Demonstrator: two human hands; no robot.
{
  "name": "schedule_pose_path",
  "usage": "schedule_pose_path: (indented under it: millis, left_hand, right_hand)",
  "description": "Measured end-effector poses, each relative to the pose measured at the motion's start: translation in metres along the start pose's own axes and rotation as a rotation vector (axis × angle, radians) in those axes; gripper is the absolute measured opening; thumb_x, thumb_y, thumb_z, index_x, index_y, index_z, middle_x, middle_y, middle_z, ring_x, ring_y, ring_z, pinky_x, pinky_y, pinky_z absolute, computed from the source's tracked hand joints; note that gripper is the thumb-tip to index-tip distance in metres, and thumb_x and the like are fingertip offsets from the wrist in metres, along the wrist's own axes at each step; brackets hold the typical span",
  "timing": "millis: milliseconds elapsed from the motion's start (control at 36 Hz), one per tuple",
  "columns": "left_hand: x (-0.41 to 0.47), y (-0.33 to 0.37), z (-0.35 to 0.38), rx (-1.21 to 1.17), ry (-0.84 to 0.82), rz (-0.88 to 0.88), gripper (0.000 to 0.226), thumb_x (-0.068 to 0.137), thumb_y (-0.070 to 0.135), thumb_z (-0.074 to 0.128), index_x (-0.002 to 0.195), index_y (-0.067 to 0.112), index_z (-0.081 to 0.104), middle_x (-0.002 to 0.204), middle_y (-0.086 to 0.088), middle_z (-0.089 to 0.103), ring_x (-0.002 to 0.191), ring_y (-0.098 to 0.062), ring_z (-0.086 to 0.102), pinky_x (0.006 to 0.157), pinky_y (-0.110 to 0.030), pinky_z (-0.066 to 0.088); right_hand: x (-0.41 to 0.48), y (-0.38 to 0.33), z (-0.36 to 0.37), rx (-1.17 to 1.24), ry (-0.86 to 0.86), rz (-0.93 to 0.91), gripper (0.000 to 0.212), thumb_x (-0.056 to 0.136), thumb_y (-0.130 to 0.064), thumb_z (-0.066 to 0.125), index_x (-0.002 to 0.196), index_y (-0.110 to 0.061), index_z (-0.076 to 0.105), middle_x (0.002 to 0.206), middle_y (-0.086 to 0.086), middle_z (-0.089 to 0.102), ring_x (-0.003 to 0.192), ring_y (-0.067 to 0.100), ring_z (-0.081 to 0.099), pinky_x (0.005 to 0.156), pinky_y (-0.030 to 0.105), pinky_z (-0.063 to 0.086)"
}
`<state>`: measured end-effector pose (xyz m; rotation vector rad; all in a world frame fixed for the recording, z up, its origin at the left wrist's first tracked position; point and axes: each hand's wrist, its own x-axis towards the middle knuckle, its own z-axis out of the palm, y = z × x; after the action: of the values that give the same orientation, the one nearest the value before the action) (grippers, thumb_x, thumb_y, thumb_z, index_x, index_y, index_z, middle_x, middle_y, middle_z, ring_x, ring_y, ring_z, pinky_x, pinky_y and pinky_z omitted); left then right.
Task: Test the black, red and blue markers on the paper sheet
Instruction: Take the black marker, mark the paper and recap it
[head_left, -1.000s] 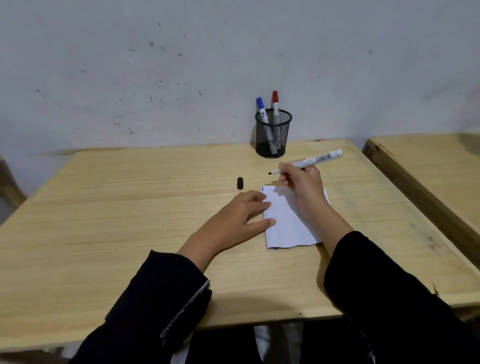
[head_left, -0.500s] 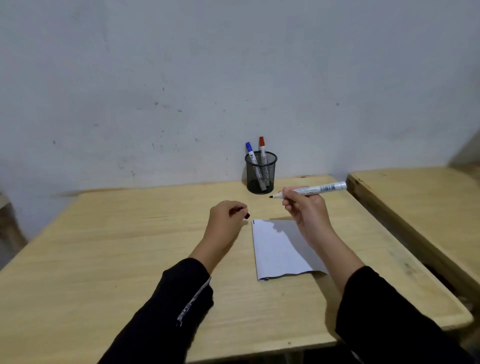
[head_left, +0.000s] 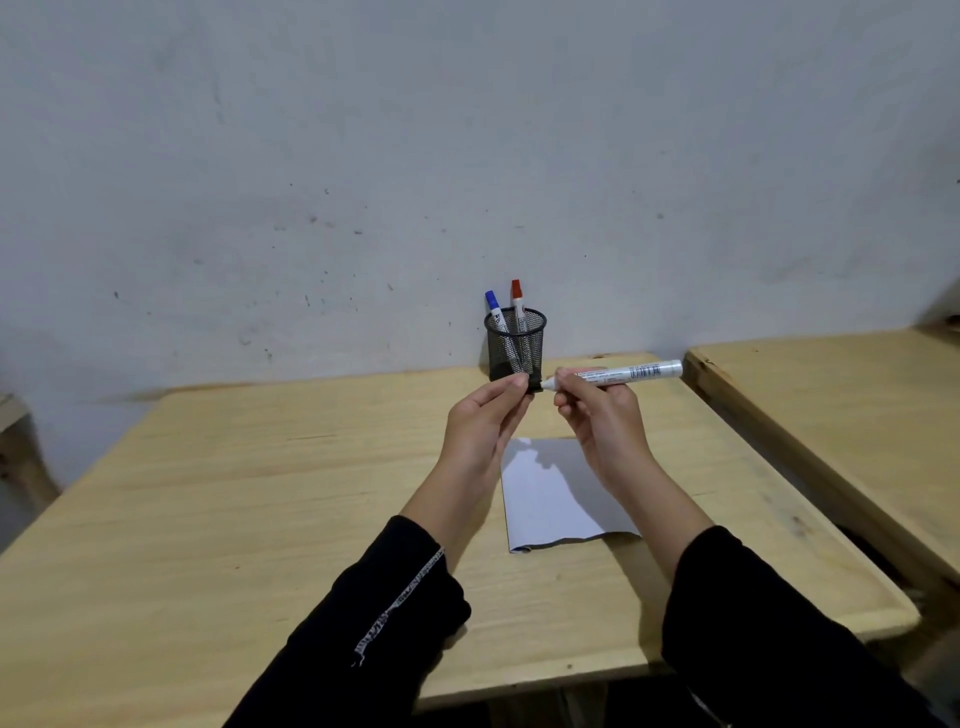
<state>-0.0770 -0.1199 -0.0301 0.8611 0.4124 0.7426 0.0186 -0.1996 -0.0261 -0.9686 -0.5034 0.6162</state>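
My right hand (head_left: 602, 415) holds the white-bodied black marker (head_left: 623, 374) level above the table, tip pointing left. My left hand (head_left: 483, 426) pinches the small black cap (head_left: 534, 386) right at the marker's tip. Both hands hover over the far end of the white paper sheet (head_left: 550, 499), which lies flat on the wooden table (head_left: 260, 493). The blue marker (head_left: 493, 307) and the red marker (head_left: 517, 301) stand capped in a black mesh cup (head_left: 516, 345) at the table's back edge.
A second wooden table (head_left: 852, 415) stands close on the right, with a narrow gap between. A grey wall runs right behind the cup. Black sleeves cover both forearms.
My left hand left the paper, picked the black cap up off the table and brought it to the marker's tip. My right hand lifted the marker off the paper. The camera tilted up.
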Motion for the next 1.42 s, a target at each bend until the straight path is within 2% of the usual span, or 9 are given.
schedule_pose_path:
  millis: [250,611,778,917,1000,1083,1250,1306,1417]
  left_hand:
    - [-0.004,0.008,-0.004,0.179,-0.034,0.011,0.006,0.083,0.005,0.066,0.086,0.007,0.070,0.070,0.004,0.074,0.068,-0.002,0.069,0.074,-0.010,0.054]
    - [-0.004,0.006,-0.011,0.157,-0.048,0.036,0.006,0.084,0.006,0.065,0.085,0.008,0.071,0.074,0.005,0.075,0.072,-0.003,0.069,0.076,-0.011,0.054]
    - [-0.001,0.001,-0.014,0.285,-0.048,0.090,0.005,0.084,0.008,0.065,0.086,0.008,0.070,0.071,0.005,0.073,0.070,-0.004,0.068,0.076,-0.012,0.054]
    - [0.005,0.010,-0.017,0.411,-0.080,0.121,0.011,0.084,0.010,0.066,0.090,0.003,0.070,0.080,-0.004,0.071,0.074,-0.007,0.069,0.078,-0.014,0.055]
    - [0.011,0.020,-0.013,0.425,-0.084,0.148,0.008,0.084,0.008,0.066,0.088,0.004,0.071,0.080,-0.006,0.070,0.074,-0.009,0.068,0.078,-0.014,0.055]
    - [0.022,0.029,-0.014,0.392,-0.018,0.192,0.006,0.085,0.006,0.064,0.084,0.007,0.070,0.081,-0.006,0.070,0.071,-0.006,0.068,0.076,-0.013,0.055]
    - [0.046,0.050,-0.008,0.445,0.022,0.258,0.011,0.086,0.005,0.064,0.093,-0.001,0.068,0.084,-0.008,0.067,0.067,-0.004,0.069,0.071,-0.012,0.054]
    - [0.114,0.064,0.013,0.506,0.049,0.283,0.009,0.085,0.003,0.064,0.092,0.001,0.069,0.084,-0.009,0.067,0.069,-0.006,0.068,0.071,-0.013,0.055]
    - [0.124,0.067,0.021,0.615,-0.011,0.319,0.008,0.085,0.001,0.064,0.089,0.006,0.069,0.081,-0.007,0.066,0.075,-0.013,0.065,0.073,-0.017,0.057]
  right_hand:
    - [-0.006,-0.005,-0.002,-0.071,-0.064,-0.048,0.002,0.085,-0.002,0.062,0.083,-0.002,0.061,0.057,-0.003,0.064,0.050,0.005,0.055,0.050,0.012,0.045]
    - [-0.012,0.012,0.008,0.080,-0.034,-0.045,0.015,0.086,0.000,0.060,0.075,-0.010,0.059,0.061,-0.001,0.054,0.051,0.004,0.051,0.050,0.011,0.043]
    - [-0.011,0.022,0.004,-0.051,-0.019,-0.163,0.015,0.084,0.000,0.063,0.074,-0.010,0.057,0.061,0.000,0.051,0.052,0.008,0.048,0.050,0.015,0.042]
    - [-0.005,0.011,-0.001,-0.100,-0.089,-0.117,0.016,0.081,0.001,0.065,0.072,-0.011,0.060,0.059,-0.001,0.059,0.051,0.007,0.047,0.054,0.016,0.042]
    - [0.002,-0.003,-0.003,0.000,-0.120,-0.071,0.012,0.079,0.001,0.064,0.078,-0.010,0.060,0.057,-0.005,0.060,0.051,0.005,0.049,0.053,0.013,0.043]
    - [0.013,-0.014,-0.014,0.089,-0.028,-0.069,0.014,0.081,0.002,0.062,0.079,-0.012,0.061,0.062,-0.003,0.057,0.056,0.006,0.051,0.052,0.012,0.045]
    - [0.036,-0.030,-0.037,-0.319,-0.197,-0.071,0.014,0.078,0.001,0.067,0.074,-0.012,0.067,0.069,-0.002,0.064,0.062,0.014,0.061,0.062,0.017,0.048]
    - [0.109,-0.035,-0.035,-0.525,-0.248,-0.057,0.012,0.077,0.000,0.070,0.079,-0.010,0.064,0.075,0.002,0.065,0.064,0.016,0.067,0.062,0.020,0.048]
    - [0.113,-0.035,-0.027,-0.806,-0.361,-0.022,0.019,0.076,0.000,0.071,0.085,-0.012,0.060,0.077,-0.003,0.063,0.069,0.021,0.069,0.063,0.031,0.049]
